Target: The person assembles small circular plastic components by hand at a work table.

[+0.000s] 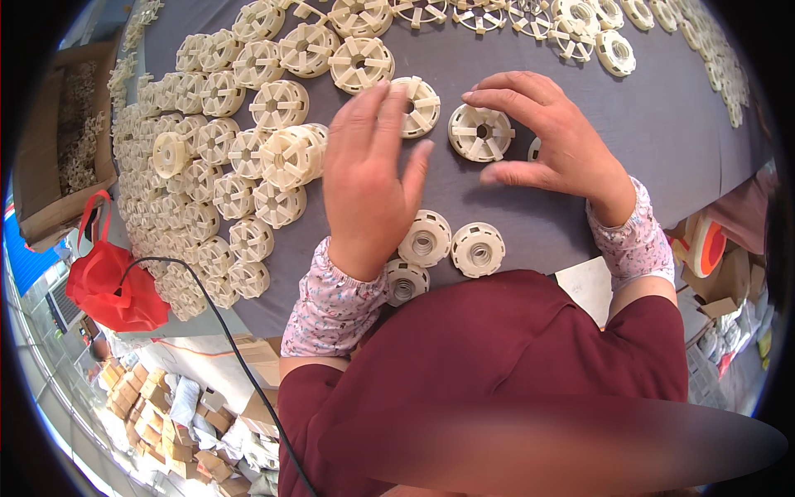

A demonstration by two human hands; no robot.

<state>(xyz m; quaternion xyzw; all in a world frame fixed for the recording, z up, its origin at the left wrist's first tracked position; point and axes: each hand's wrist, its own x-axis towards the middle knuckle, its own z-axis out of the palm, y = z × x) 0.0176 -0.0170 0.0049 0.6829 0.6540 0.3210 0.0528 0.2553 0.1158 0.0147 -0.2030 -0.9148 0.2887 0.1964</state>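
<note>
Here, I see the right hand (559, 137), fingers curved wide, around a cream, round, spoked plastic hub (481, 133) on the grey-covered bench (671, 124); contact is unclear. The left hand (370, 178), thumb spread, sits left. The hub looks light, stiff, slightly slippery; I'd pinch its rim.

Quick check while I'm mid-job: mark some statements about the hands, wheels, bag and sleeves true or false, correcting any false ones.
1. Both hands are clenched into fists. False: the left hand and right hand are open.
2. A red bag is at the table's left side. True.
3. Springs show in the three wheels nearest the person's body. True.
4. Most wheels are on the table's right half. False: most crowd the left.
5. The sleeve covers are plain black. False: the sleeve covers are pink and patterned.
</note>
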